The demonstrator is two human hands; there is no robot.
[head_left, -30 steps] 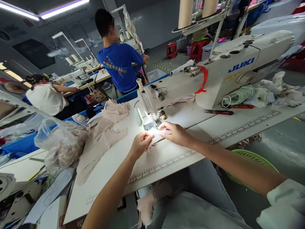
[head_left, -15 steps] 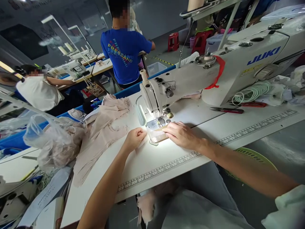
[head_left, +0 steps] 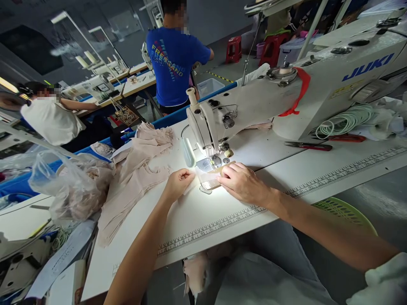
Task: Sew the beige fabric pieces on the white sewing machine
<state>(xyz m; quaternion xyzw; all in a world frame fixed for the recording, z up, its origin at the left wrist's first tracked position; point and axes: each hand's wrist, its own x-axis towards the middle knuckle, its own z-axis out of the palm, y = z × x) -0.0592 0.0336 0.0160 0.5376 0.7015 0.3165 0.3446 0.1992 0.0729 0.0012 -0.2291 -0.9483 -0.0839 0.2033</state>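
A white sewing machine stands on the white table, its lamp lighting the needle area. Just in front of the needle lies a small piece of thin pale fabric. My left hand pinches the fabric's left end, thumb and fingers together. At the fabric's right side my right hand holds it down with curled fingers, close to the presser foot. Left of the machine a pile of pale pink fabric pieces spreads over the table.
A plastic bag of fabric sits at the left. Thread snips and a coil of pale cord lie at the right. Beyond the table are a person in a blue shirt and a seated person in white.
The view has shifted slightly, so the machine and the person in blue appear farther right. My right hand sits a little differently on the fabric; my left hand keeps its pinch.
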